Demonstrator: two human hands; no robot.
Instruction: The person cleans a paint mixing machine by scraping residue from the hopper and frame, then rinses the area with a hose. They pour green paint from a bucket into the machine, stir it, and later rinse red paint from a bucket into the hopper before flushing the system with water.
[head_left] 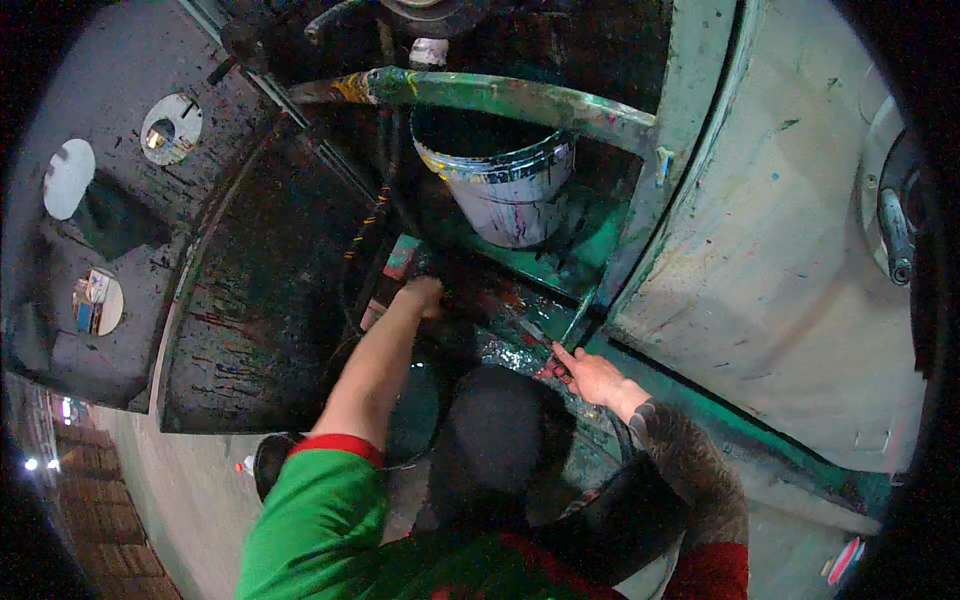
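A slim, dark tool (541, 336) lies over a wet, glossy surface (510, 353) near the centre of the view, inside a paint-stained machine bay. The person's right hand (595, 379) has its fingers closed around the near end of the tool, which points away from the body and slightly to the left. Red smears show beside these fingers.

The left hand (426, 297) reaches down into shadow on the other side of the wet area, well apart from the right. Its fingers are too dark and blurred for me to tell whether they are open, closed or gripping something. Just beside it is a flat piece (401, 257) coloured red and pale green.

Beyond the hands, an off-white bucket (510, 195) streaked with dark drips stands upright on a green base. Behind and above its rim runs a curved green bar (500, 95), splashed with yellow near its left end. A dark hose with yellow marks (381, 205) hangs left of the bucket.

To the right is a large pale panel (750, 230), speckled with paint, with a dark handle (896, 238) near its outer edge. To the left, a grey panel (110, 235) has round openings and dark spatters.

At the bottom, the person's green sleeve (315, 515) ends in a red cuff. A pale floor (195, 500) shows at the lower left, beside brown stacks (105, 490).
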